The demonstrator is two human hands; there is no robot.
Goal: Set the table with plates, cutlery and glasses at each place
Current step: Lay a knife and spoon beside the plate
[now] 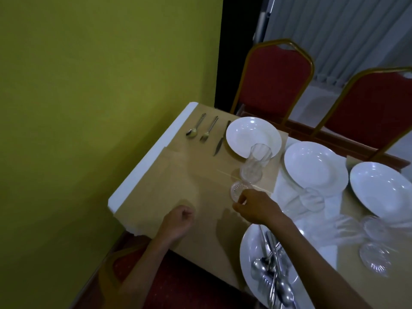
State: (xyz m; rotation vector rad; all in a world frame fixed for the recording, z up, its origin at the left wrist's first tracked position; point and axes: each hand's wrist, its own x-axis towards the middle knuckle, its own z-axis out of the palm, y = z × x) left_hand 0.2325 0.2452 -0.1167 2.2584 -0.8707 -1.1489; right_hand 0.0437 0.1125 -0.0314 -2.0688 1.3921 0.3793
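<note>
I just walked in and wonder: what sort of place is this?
Likely a restaurant or banquet hall: red padded chairs with gold frames, a covered table, and several white plates being laid.

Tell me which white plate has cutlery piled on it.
The nearest plate, under the right forearm, carries the cutlery; the three farther plates hold none.

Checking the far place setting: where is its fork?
Head view, far left of the table: the fork lies between the spoon and the knife, left of a white plate.

The left hand (178, 221) is curled into an empty fist. The right arm reaches forward, the right hand (254, 207) pinching a glass (254, 166) by its foot.
</note>
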